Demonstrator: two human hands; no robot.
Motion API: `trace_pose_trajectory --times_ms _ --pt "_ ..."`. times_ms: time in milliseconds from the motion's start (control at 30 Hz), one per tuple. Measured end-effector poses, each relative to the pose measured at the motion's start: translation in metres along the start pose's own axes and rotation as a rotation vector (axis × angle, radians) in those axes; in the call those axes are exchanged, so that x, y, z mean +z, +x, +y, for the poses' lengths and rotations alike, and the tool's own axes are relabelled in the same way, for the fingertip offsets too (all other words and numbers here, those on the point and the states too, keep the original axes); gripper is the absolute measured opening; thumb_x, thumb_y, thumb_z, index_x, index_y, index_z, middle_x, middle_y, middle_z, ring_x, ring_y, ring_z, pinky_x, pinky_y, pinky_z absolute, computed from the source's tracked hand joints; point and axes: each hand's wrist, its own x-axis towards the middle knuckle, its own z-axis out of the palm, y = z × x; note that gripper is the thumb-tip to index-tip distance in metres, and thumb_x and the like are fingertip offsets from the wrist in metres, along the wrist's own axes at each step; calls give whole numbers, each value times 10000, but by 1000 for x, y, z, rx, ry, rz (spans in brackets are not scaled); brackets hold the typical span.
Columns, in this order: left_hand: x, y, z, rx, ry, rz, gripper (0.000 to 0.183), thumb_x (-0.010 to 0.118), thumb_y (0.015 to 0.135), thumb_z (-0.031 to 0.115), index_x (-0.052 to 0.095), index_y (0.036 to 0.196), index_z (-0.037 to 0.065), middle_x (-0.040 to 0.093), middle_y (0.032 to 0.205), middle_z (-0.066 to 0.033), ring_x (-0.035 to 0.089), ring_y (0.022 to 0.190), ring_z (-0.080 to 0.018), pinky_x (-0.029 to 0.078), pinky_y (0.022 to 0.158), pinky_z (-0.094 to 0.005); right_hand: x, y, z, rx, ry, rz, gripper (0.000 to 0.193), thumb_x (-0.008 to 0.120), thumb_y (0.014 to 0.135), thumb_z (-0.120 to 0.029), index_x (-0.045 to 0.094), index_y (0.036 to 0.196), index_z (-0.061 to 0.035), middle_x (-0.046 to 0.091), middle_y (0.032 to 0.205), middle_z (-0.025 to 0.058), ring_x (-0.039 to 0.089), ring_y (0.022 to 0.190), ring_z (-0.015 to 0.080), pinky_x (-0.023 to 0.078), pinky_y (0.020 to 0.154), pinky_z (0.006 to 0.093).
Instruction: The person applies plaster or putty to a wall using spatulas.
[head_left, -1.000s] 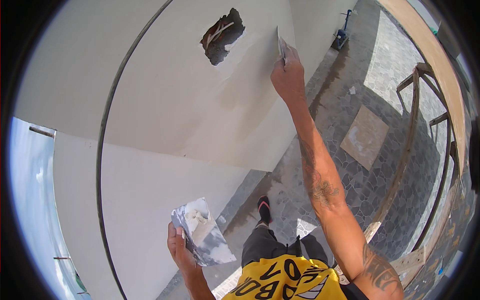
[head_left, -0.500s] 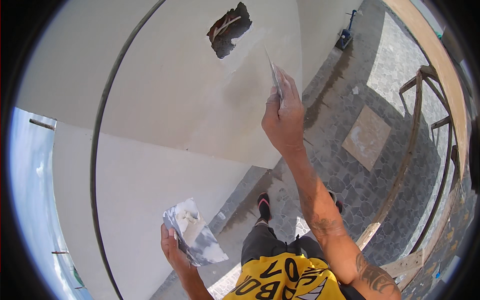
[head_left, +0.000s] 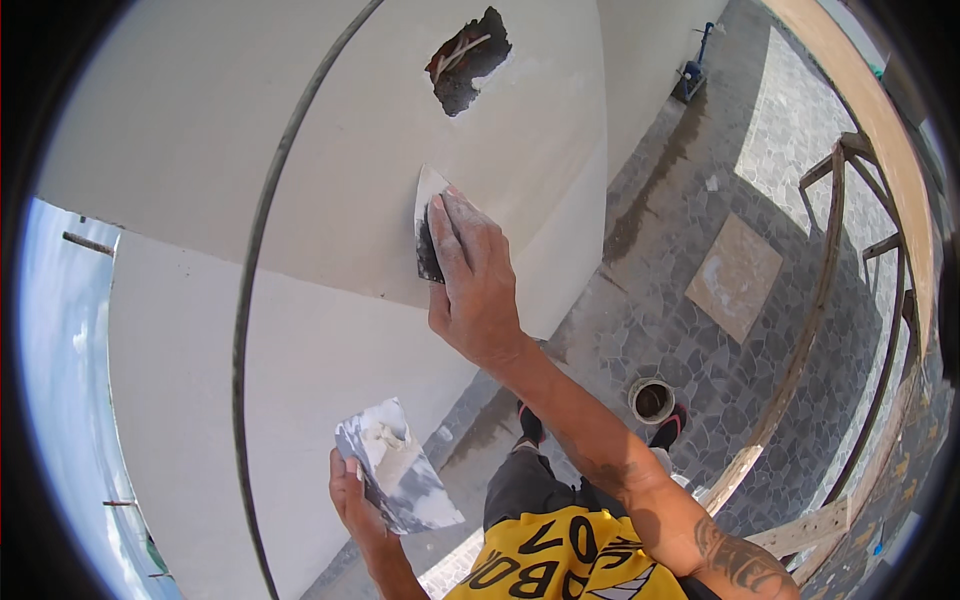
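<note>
My right hand [head_left: 478,270] is closed around a flat metal putty knife [head_left: 428,225], its thin blade against or very close to the smooth off-white wall [head_left: 330,190]. The blade carries white and dark smears. Lower left, my left hand [head_left: 357,500] grips the edge of a flat rectangular plate [head_left: 405,495], held tilted, with a lump of white putty [head_left: 385,447] on it. White dust coats my right fingers. Above the putty knife, a ragged hole [head_left: 468,62] in the wall shows pale wires or tubes inside.
A dark cable [head_left: 245,330] hangs in front of the wall on the left. On the stone-patterned floor are a bucket [head_left: 651,400] near my feet and a square board [head_left: 735,277]. Wooden framing [head_left: 825,260] stands at right; a blue fixture [head_left: 692,70] is beyond.
My right hand has swung left and down across the wall with the putty knife. The bucket now shows from behind my arm. The left hand keeps its plate nearly in place.
</note>
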Motion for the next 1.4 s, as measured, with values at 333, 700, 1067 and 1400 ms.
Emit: trace_pose_trajectory --times_ms 333,700,1067,1400 --pt "0 3 3 -16 -3 -61 282 497 1053 148 547 1255 -43 669 1142 -124 663 1015 -170 523 919 -297 -37 96 105 219 -55 144 532 525 863 83 507 1394 92 566 1335 214 573 1197 401 511 997 457" --pt "4 0 6 -24 25 -12 260 504 1055 151 556 1234 -30 677 1126 -112 664 998 -156 524 905 -291 -32 32 41 -2 63 -41 647 587 767 112 520 1408 47 569 1336 184 562 1179 376 506 997 455" --pt "2 0 4 -40 -31 16 268 495 1057 148 557 1245 -33 677 1128 -107 667 999 -151 529 903 -294 -8 58 116 135 -30 110 680 536 790 113 496 1461 12 509 1424 187 513 1274 395 450 1075 456" --pt "8 2 1 16 59 7 283 471 1053 148 554 1260 -27 672 1152 -120 668 1027 -180 532 916 -312 -35 -40 68 55 147 -33 706 513 758 177 523 1440 -4 566 1382 194 572 1256 381 492 1050 454"
